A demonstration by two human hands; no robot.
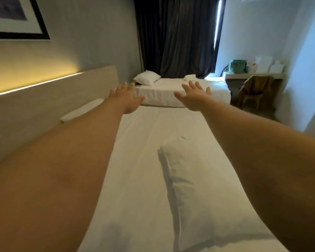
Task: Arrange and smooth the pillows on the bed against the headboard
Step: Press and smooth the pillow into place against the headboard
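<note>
Far left, a framed picture (16, 17) is hung on the grey wall, and a warm light strip (35, 85) is seen glowing along the top of the wooden headboard (53, 99). A flat folded white cloth (82, 110) is laid right beside the headboard on the near bed (138, 142).

The left hand (125, 98) is stretched out over that bed with fingers spread, nothing held in it. The right hand (194, 96) is held out the same way, palm down, fingers splayed, also empty. Neither hand is touching any pillow.

Between the two arms, lower down, one white pillow (187, 193) is left lying lengthwise on the sheet, well apart from the headboard and closer to the right arm.

Further back, a second bed (180, 93) is set against the dark curtain (175, 37), with another pillow (147, 77) propped at its left end and a small crumpled white thing (190, 77), too blurry to be identified, near the middle.

Off to the right, a desk (253, 76) loaded with a green bag (237, 66) is seen, with a chair (255, 91) draped in brown fabric in front.
</note>
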